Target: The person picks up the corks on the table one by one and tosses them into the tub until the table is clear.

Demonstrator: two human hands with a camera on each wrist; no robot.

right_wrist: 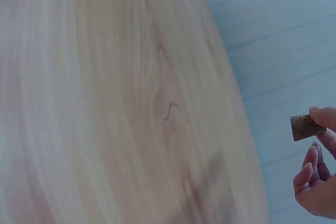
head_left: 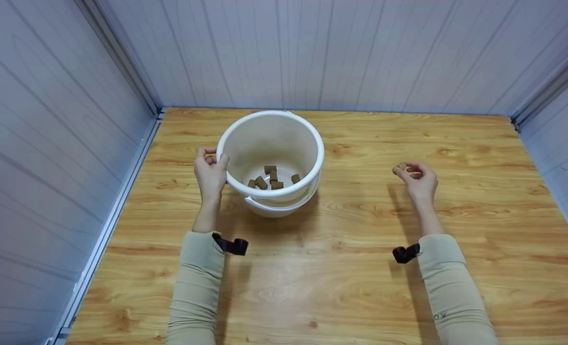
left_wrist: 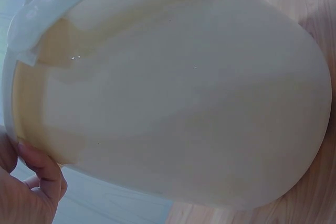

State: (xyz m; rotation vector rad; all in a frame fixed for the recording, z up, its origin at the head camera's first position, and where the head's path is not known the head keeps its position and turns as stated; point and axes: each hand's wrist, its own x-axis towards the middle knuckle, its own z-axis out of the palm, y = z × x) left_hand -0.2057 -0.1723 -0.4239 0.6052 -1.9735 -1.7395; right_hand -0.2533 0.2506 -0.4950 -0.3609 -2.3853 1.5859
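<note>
A white bucket [head_left: 274, 201] stands on the wooden table, its handle folded down along the near side. Several brown corks [head_left: 277, 185] lie on the bucket's floor. My left hand [head_left: 211, 176] grips the rim from the left side, thumb over the edge and fingers outside; the left wrist view shows the bucket's outer wall [left_wrist: 178, 93] beside those fingers [left_wrist: 44, 169]. Off to the right, above the table, my right hand [head_left: 420, 183] pinches one cork [right_wrist: 306, 127] between thumb and index finger, with the other fingers loosely curled.
The wood-grain table [head_left: 351, 287] meets a white panelled wall [head_left: 303, 52] at the back. Similar panels [head_left: 49, 143] rise on the left and right, with a metal strip along the left table edge. Each sleeve cuff carries a small black camera [head_left: 236, 247].
</note>
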